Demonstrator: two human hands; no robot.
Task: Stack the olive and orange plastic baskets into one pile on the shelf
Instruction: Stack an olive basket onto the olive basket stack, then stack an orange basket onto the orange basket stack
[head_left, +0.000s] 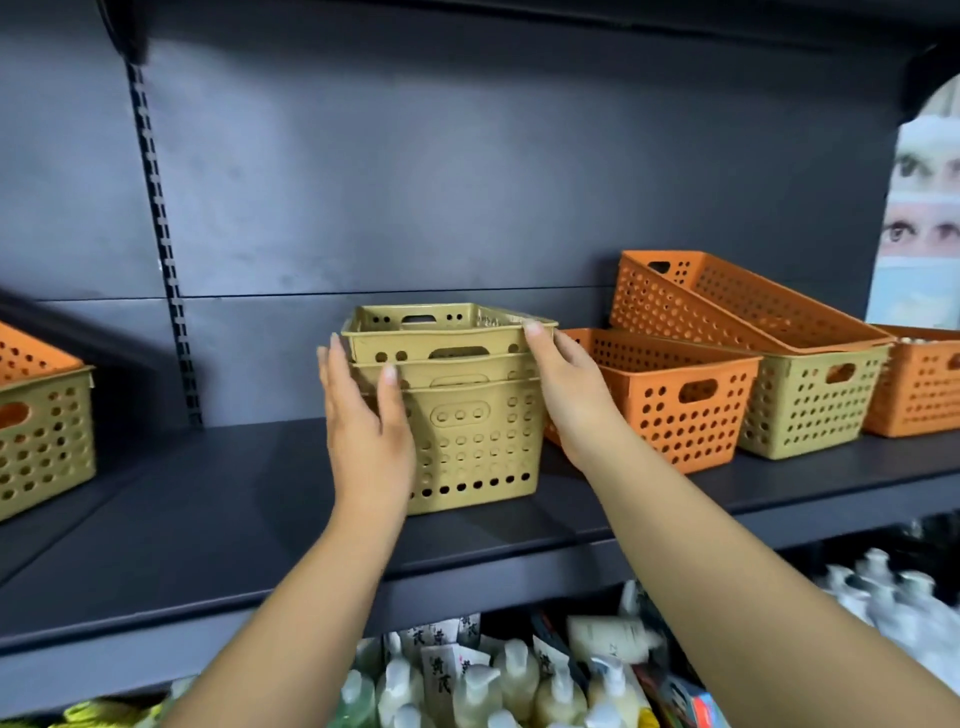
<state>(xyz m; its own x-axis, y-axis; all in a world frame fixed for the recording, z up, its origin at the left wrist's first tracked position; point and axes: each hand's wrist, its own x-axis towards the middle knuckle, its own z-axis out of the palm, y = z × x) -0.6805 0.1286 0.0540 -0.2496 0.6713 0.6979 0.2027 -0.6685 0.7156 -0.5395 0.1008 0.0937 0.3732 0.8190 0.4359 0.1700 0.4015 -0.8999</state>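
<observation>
A dark shelf with a dark back panel fills the view from a head-worn camera. At the centre stands a pile of olive baskets, three nested one inside another, upright on the shelf board.

Around the pile: at 3 o'clock, just beside it, sits a lone orange basket. Further toward 3 o'clock is an olive basket with a long orange basket lying tilted across its rim, and past that, at the frame edge, another orange basket. Well apart at 9 o'clock, an olive basket with an orange one nested inside is cut off by the frame. Below the shelf, at 6 o'clock, stand pump bottles and small boxes.

Nothing lies between the hands and the pile. The left hand is open, fingers straight and pointing up, its thumb resting against the front of the pile's 9 o'clock corner; whether the palm touches the side wall cannot be told. The right hand is open too, laid flat along the pile's 3 o'clock side, fingertips at the top basket's rim. The pile sits between the two palms, bracketed, not lifted.
</observation>
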